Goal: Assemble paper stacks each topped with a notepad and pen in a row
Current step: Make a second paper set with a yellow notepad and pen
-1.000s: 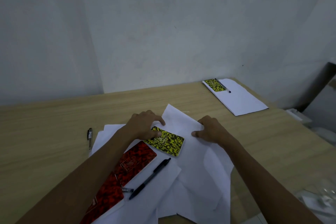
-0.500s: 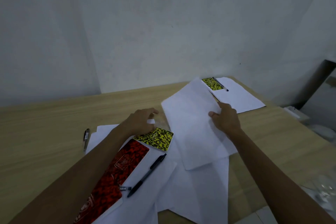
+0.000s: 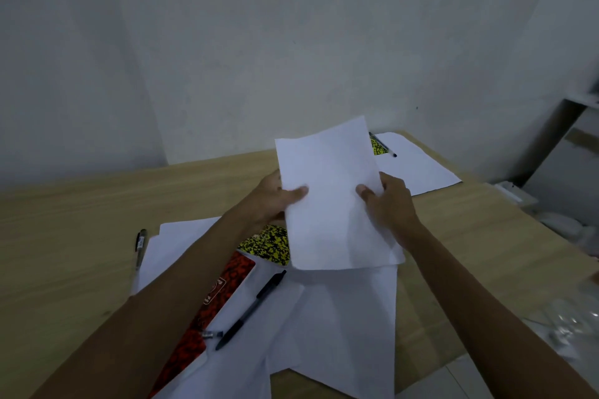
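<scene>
Closest to me on the wooden desk (image 3: 64,269) there's loose paper (image 3: 340,317), a black pen (image 3: 251,311) and a red notepad (image 3: 214,298). My left hand (image 3: 272,197) and right hand (image 3: 389,204) pinch a raised sheet (image 3: 334,204) by its sides. The finished stack (image 3: 421,168) sits far right, I think with a yellow notepad, by the plain wall (image 3: 291,42).
</scene>
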